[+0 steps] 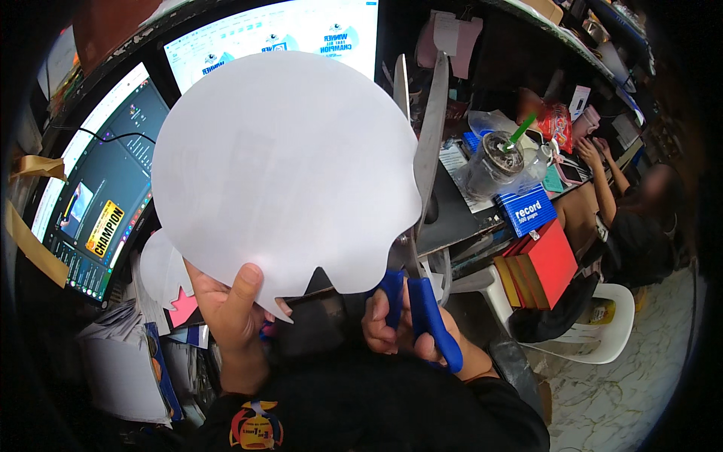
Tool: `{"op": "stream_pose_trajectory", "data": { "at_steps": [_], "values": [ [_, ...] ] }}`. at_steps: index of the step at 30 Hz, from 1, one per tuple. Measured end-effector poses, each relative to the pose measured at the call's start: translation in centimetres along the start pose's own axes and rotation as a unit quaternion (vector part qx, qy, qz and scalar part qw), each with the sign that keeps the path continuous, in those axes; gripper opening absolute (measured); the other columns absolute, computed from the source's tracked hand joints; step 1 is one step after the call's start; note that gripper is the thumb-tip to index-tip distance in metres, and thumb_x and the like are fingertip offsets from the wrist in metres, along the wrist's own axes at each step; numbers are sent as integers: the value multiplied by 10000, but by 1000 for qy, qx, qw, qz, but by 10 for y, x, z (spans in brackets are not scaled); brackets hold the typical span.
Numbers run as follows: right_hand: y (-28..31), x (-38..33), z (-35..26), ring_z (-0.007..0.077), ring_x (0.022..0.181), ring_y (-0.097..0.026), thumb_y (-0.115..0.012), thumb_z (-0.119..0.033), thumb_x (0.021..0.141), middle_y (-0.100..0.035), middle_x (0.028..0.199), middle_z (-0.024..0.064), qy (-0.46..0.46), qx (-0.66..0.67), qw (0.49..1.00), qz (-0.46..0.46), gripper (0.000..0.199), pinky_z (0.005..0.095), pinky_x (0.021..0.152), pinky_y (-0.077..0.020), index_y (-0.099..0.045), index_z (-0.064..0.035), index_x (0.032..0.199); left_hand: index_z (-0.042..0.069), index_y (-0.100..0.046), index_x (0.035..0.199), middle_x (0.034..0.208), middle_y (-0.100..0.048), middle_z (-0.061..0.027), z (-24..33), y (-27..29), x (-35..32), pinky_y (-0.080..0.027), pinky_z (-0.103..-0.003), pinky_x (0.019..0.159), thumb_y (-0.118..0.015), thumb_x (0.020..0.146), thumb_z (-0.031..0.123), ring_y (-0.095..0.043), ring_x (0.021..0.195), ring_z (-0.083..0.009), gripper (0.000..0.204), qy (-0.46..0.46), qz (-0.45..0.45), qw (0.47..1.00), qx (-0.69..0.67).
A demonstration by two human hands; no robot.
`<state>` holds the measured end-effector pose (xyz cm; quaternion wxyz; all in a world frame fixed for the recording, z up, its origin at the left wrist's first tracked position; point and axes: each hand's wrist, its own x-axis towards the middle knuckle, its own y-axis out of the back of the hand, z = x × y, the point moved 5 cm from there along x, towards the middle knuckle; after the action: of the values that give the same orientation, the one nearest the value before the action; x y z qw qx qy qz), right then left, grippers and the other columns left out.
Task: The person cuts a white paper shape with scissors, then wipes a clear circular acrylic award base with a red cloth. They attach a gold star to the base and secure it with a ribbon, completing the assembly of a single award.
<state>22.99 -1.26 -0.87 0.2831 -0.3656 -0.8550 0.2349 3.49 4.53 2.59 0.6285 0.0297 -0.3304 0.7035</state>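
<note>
A large white paper cutout [282, 166], mostly round with a notched lower edge, fills the middle of the view. Its lower left edge is pinched in my left hand [233, 301], thumb on the face toward me and fingers mostly hidden behind. My right hand [407, 331] grips the blue handles of a pair of scissors [427, 143]. The long metal blades point upward and stand apart, with the paper's right edge alongside and partly between them. Behind my left wrist lies another white cutout [160, 271] with a jagged edge, next to a pink piece [183, 307].
Two lit monitors [260, 30] stand behind the paper. At the right are a plastic cup with a green straw [503, 154], a blue record book [527, 207], red-covered books [548, 264] on a white chair [614, 331], and a seated person [640, 233]. Paper stacks [124, 361] sit lower left.
</note>
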Motion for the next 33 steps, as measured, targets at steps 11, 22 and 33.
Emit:
{"op": "stream_pose_trajectory", "data": {
  "at_steps": [11,22,33],
  "values": [
    [-2,2,2,128,759,-380,-691,-358,869,-395,875,43,2,16,1000,2,591,275,684,-360,-379,-43,1260,-110,-217,1361,1052,-555,-290,-6,-3,-15,-552,-309,371,-671,793,103,-666,595,-275,758,83,-19,995,-49],
    [1,6,6,142,794,-408,-695,-325,863,-418,923,59,-4,1,1000,8,843,293,708,-385,-180,-44,1468,-105,-332,1333,1099,-584,-253,-8,3,-26,-580,-386,759,-781,694,226,-669,894,-301,849,150,-56,987,18],
    [0,16,3,142,793,-411,-700,-312,866,-423,927,56,-6,-3,1000,14,835,293,706,-384,-184,-45,1466,-80,-357,1348,1178,-575,-214,-12,4,-32,-511,-394,888,-824,669,237,-614,1047,-304,883,161,-45,986,20]
  ]
}}
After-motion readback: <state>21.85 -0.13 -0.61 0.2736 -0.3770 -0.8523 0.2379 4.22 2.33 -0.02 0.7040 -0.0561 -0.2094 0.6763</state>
